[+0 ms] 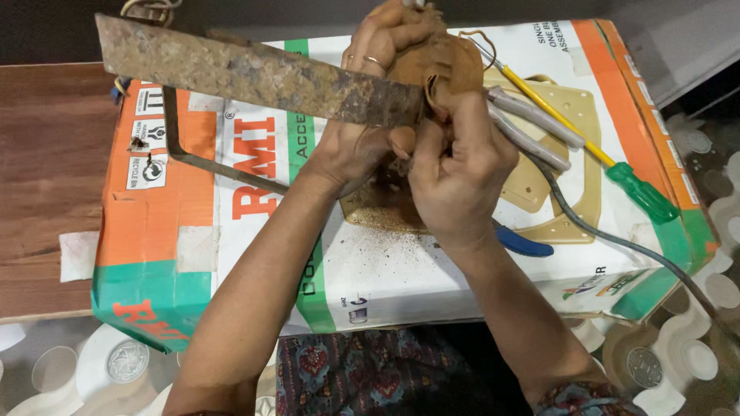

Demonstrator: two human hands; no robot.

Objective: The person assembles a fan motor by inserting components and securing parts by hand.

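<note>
Seen from above, two bare hands work over a printed cardboard box (254, 254) of white, orange and green. The left hand (362, 115), a ring on one finger, is clenched around a dusty brown motor housing (447, 62) near the box's far edge. A long rusty metal blade (247, 73) reaches out from that housing toward the box's far left corner. The right hand (459, 173) is closed, its fingertips pinching something small at the housing; what it grips cannot be told. Just to the right lie grey-handled pliers (532, 127) and a screwdriver (601, 154) with a yellow shaft and green handle. A grey cable (617, 243) trails toward the box's near right corner. Brown dust speckles the box below the hands.
</note>
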